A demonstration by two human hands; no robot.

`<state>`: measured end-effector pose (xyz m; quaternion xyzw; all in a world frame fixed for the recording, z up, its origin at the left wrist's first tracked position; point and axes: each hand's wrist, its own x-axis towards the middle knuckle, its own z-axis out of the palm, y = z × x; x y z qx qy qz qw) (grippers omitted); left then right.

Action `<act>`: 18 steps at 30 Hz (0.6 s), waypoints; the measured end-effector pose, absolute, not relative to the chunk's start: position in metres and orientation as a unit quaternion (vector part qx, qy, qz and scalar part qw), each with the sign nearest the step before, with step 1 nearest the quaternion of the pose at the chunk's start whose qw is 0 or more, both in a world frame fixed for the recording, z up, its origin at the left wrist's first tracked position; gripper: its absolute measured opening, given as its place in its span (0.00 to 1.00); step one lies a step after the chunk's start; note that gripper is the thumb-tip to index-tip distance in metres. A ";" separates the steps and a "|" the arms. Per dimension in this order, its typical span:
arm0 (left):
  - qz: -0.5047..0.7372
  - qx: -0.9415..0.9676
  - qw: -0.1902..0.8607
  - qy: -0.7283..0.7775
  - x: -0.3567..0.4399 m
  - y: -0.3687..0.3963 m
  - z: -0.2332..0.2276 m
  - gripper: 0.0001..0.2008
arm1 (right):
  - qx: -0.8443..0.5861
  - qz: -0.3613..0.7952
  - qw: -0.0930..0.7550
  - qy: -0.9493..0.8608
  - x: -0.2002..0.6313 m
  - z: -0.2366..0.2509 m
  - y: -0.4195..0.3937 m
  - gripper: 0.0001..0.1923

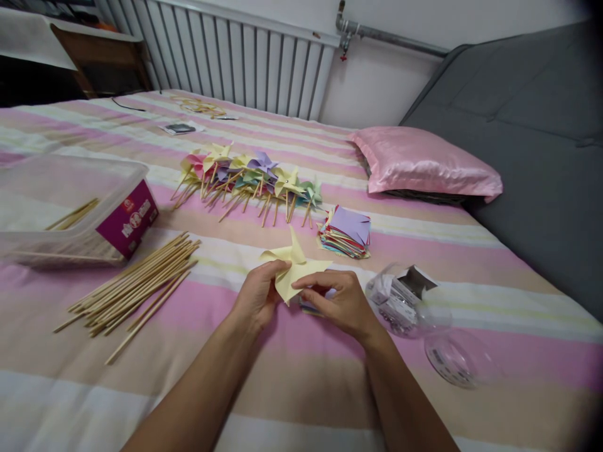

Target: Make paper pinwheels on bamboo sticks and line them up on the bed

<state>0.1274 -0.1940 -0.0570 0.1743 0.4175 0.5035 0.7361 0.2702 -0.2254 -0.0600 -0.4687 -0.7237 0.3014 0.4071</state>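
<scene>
- A bed fills our view, its striped sheet [292, 370] running in pink, cream and tan bands, the cloth soft and slightly rumpled.
- A grey padded headboard [532, 144] slopes along the right; a white ribbed radiator [235, 59] stands against the far wall, a metal pipe [391, 37] beside it.
- A glossy pink satin pillow [424, 163] lies at the headboard's foot.
- At left sits a clear plastic tub [70, 207] with a purple label, a few sticks inside.
- Just beside it, a loose bundle of thin bamboo sticks [136, 285] fans across the sheet.
- Farther back, a row of finished paper pinwheels [249, 179] in yellow, purple, pink and green lies on its sticks.
- Near them rests a stack of coloured paper squares [346, 233], a purple sheet on top.
- To our right, a clear plastic jar [400, 301] lies on its side, its round lid [459, 359] apart from it.
- Our left hand [257, 295] pinches the lower left edge of a yellow paper pinwheel [294, 267], thumb on top.
- Our right hand [342, 301] pinches its right side, forefinger stretched across the paper; the pinwheel is held just above the sheet, in front of the stack, nothing blocking it.
</scene>
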 end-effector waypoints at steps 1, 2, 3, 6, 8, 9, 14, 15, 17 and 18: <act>0.503 0.178 0.736 0.416 0.128 -0.194 -0.058 0.04 | -0.469 0.309 0.409 -0.719 0.270 -0.060 -0.225 0.09; 0.504 0.181 0.736 0.414 0.128 -0.194 -0.059 0.04 | -0.470 0.319 0.411 -0.713 0.269 -0.059 -0.225 0.07; 0.506 0.185 0.735 0.412 0.128 -0.194 -0.061 0.04 | -0.473 0.328 0.415 -0.705 0.269 -0.059 -0.225 0.06; 0.519 0.207 0.717 0.416 0.128 -0.193 -0.064 0.05 | -0.488 0.341 0.434 -0.676 0.266 -0.060 -0.225 0.06; 0.531 0.230 0.694 0.427 0.128 -0.194 -0.065 0.06 | -0.504 0.329 0.454 -0.657 0.264 -0.062 -0.224 0.07; 0.536 0.240 0.684 0.434 0.128 -0.194 -0.065 0.07 | -0.512 0.322 0.465 -0.647 0.263 -0.063 -0.224 0.07; 0.538 0.265 0.665 0.445 0.130 -0.199 -0.063 0.07 | -0.534 0.307 0.513 -0.599 0.259 -0.065 -0.222 0.08; 0.537 0.272 0.662 0.447 0.130 -0.200 -0.063 0.07 | -0.538 0.303 0.516 -0.594 0.259 -0.065 -0.222 0.08; 0.538 0.285 0.654 0.449 0.131 -0.201 -0.063 0.07 | -0.550 0.290 0.517 -0.589 0.258 -0.065 -0.222 0.08; 0.539 0.290 0.650 0.450 0.132 -0.201 -0.063 0.07 | -0.556 0.282 0.517 -0.587 0.257 -0.065 -0.222 0.07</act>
